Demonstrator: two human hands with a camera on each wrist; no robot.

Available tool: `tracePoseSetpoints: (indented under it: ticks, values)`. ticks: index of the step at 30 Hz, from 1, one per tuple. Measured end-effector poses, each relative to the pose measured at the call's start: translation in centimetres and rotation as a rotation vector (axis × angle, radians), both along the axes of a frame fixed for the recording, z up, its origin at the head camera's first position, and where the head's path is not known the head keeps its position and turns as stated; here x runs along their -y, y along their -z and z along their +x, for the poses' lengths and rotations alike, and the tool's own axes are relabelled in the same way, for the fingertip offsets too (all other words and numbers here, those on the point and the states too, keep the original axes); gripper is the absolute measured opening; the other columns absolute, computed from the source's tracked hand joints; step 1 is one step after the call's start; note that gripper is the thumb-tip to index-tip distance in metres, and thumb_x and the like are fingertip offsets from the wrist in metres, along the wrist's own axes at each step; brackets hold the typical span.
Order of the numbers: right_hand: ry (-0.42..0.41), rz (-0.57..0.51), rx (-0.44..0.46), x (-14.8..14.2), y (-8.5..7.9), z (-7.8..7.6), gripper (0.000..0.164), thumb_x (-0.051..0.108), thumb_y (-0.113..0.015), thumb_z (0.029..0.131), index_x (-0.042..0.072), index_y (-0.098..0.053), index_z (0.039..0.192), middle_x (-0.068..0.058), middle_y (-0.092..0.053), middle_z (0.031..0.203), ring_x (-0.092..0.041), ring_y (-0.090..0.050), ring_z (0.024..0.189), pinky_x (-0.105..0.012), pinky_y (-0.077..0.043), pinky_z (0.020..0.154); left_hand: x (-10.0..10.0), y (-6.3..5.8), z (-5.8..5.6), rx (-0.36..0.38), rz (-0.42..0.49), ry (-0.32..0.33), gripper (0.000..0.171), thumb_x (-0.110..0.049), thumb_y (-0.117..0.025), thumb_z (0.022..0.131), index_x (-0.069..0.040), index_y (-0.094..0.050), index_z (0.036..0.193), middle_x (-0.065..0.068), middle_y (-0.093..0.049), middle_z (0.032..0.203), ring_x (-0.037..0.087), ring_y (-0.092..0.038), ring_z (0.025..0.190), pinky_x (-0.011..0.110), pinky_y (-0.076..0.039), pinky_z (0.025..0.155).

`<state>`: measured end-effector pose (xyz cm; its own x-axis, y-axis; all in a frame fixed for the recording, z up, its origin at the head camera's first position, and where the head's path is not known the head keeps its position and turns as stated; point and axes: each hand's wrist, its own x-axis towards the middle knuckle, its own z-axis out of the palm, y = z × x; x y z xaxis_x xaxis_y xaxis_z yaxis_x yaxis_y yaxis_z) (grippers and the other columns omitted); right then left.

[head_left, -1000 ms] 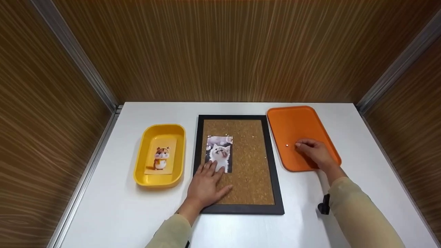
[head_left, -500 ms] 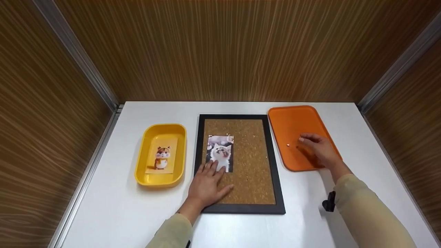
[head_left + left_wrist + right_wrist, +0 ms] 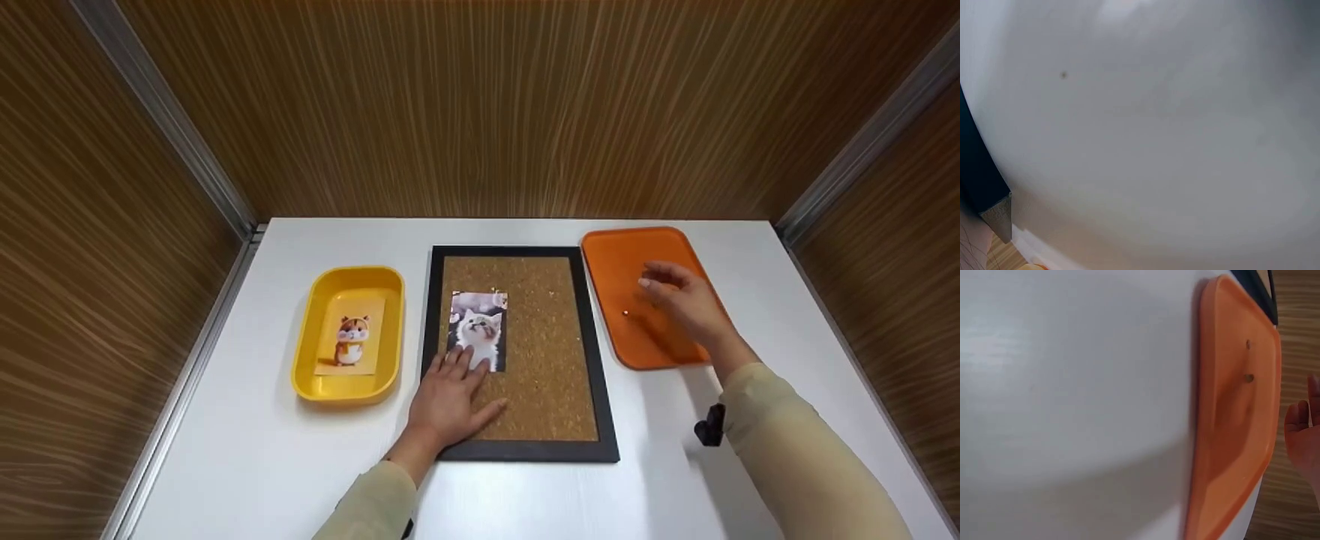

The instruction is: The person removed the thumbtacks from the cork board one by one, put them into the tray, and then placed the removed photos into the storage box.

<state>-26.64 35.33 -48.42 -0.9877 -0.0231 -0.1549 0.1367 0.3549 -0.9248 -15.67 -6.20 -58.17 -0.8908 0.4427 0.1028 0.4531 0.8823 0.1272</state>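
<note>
In the head view, my left hand (image 3: 446,401) lies flat with fingers spread on the lower part of a kitten photo (image 3: 478,322) and on the cork board (image 3: 540,375). The photo sits in the board's left half. My right hand (image 3: 694,304) hovers over the orange tray (image 3: 622,259), fingers bent and thumb close to the forefinger. Whether a small thing is between its fingertips is too fine to make out. A tiny shiny piece (image 3: 625,313) rests on the tray. The right wrist view shows two small dark pieces (image 3: 1248,378) there, with part of the right hand (image 3: 1306,433) beyond.
A yellow bin (image 3: 300,375) at the left contains a hamster picture (image 3: 351,341). Tiny bright specks dot the board near the photo's top and at its right. A black frame (image 3: 525,452) borders the cork. Wood-grain walls (image 3: 480,112) enclose the white table (image 3: 225,450).
My right hand has lifted off the tray surface and moved slightly away from me, toward the tray's far end. The left hand stays on the photo and board.
</note>
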Motion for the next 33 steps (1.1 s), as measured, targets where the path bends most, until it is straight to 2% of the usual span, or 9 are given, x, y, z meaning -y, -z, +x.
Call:
tracePoseSetpoints:
  ticks: [3,7,15,20,24,29,33]
  values:
    - [-0.042,-0.032,-0.073,1.5,-0.9,-0.1,0.059,0.027,-0.069,0.106,0.0,-0.05,0.155,-0.024,-0.052,0.149,-0.022,-0.055,0.125,-0.023,-0.053,0.103,0.0,0.0,0.0,0.005,-0.005,0.001,0.084,-0.08,-0.032,0.101,-0.022,-0.054,0.158,0.012,-0.043,0.166,0.033,-0.039,0.154,0.053,-0.027,0.127]
    - [-0.073,-0.075,-0.133,3.3,-1.6,-0.5,0.054,0.019,-0.069,0.105,-0.002,-0.052,0.152,-0.028,-0.053,0.147,-0.025,-0.055,0.127,-0.016,-0.051,0.098,-0.1,0.0,-0.1,0.008,-0.008,0.003,0.084,-0.08,-0.032,0.101,-0.023,-0.053,0.158,0.012,-0.042,0.167,0.033,-0.038,0.154,0.053,-0.026,0.128]
    - [-0.109,-0.099,-0.167,7.2,-2.6,-1.0,0.052,0.014,-0.07,0.104,-0.003,-0.053,0.151,-0.029,-0.057,0.143,-0.034,-0.053,0.131,-0.024,-0.048,0.103,-0.1,0.0,-0.1,0.01,0.013,0.0,0.084,-0.08,-0.034,0.1,-0.023,-0.054,0.158,0.012,-0.042,0.167,0.033,-0.038,0.154,0.053,-0.026,0.128]
    - [-0.142,-0.144,-0.2,9.0,-0.8,-2.4,0.052,0.007,-0.069,0.104,-0.004,-0.052,0.152,-0.033,-0.056,0.142,-0.04,-0.053,0.132,-0.026,-0.047,0.103,0.0,0.2,0.0,-0.004,0.013,-0.004,0.084,-0.081,-0.034,0.1,-0.023,-0.055,0.157,0.012,-0.043,0.166,0.032,-0.039,0.154,0.053,-0.027,0.128]
    - [-0.153,-0.172,-0.22,10.4,0.6,-3.3,0.051,0.008,-0.071,0.102,-0.002,-0.055,0.15,-0.032,-0.059,0.138,-0.035,-0.057,0.127,-0.025,-0.05,0.098,0.1,0.4,0.0,-0.024,0.017,-0.001,0.082,-0.08,-0.037,0.1,-0.022,-0.057,0.156,0.012,-0.046,0.164,0.032,-0.04,0.153,0.052,-0.028,0.127]
    - [-0.171,-0.169,-0.2,12.2,0.8,-3.1,0.05,0.014,-0.074,0.102,0.003,-0.058,0.148,-0.028,-0.062,0.137,-0.033,-0.058,0.121,-0.027,-0.054,0.092,0.1,0.3,0.0,-0.033,0.02,0.002,0.081,-0.079,-0.039,0.1,-0.022,-0.058,0.155,0.012,-0.047,0.164,0.032,-0.042,0.152,0.052,-0.029,0.127]
    - [-0.175,-0.143,-0.173,13.4,1.5,-3.0,0.052,0.018,-0.075,0.101,0.006,-0.058,0.149,-0.026,-0.062,0.139,-0.034,-0.059,0.119,-0.044,-0.055,0.101,0.1,0.2,0.0,-0.027,0.012,0.001,0.081,-0.079,-0.038,0.1,-0.023,-0.057,0.156,0.012,-0.046,0.164,0.032,-0.041,0.152,0.052,-0.029,0.127]
